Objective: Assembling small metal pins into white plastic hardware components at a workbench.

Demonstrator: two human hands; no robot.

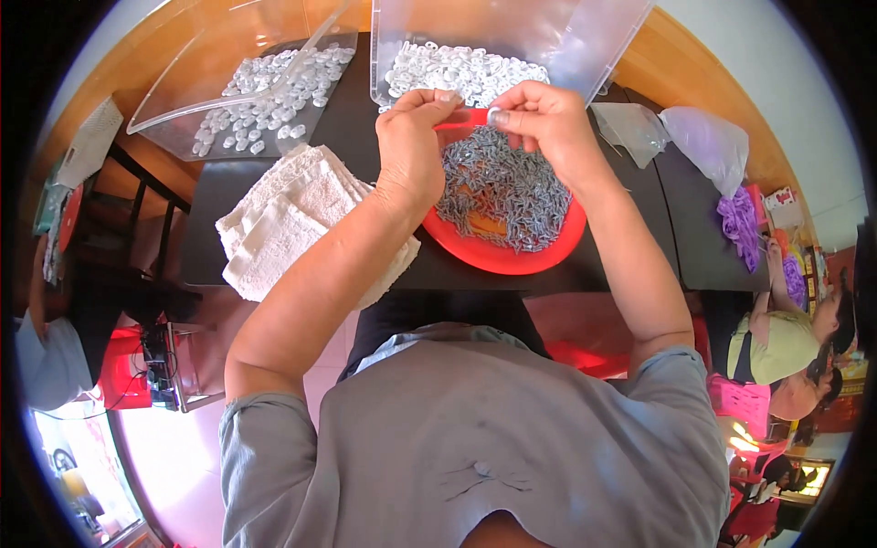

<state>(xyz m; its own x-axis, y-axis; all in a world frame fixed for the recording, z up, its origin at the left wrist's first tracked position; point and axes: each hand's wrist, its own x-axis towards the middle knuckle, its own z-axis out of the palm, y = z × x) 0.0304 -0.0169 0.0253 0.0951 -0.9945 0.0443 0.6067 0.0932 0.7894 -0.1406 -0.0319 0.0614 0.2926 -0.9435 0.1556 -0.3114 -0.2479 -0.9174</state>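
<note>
A red bowl (508,263) full of small grey metal pieces that look like screws (516,196) stands on the dark table before me. Over its far rim, my left hand (409,142) has thumb and finger pinched together. Whatever sits between them is too small to make out. Across from it, my right hand (555,132) is closed in a pinch too, with a small whitish piece at its fingertips. Just behind both hands is a clear plastic bin (512,26) holding many small white plastic parts (461,71).
Left of the bowl lies a folded cream towel (283,215). Another clear bin (174,119) at the far left holds similar whitish parts (274,91). Plastic bags (703,142) and purple strips (738,224) lie to the right. People (776,338) sit beyond the table's right side.
</note>
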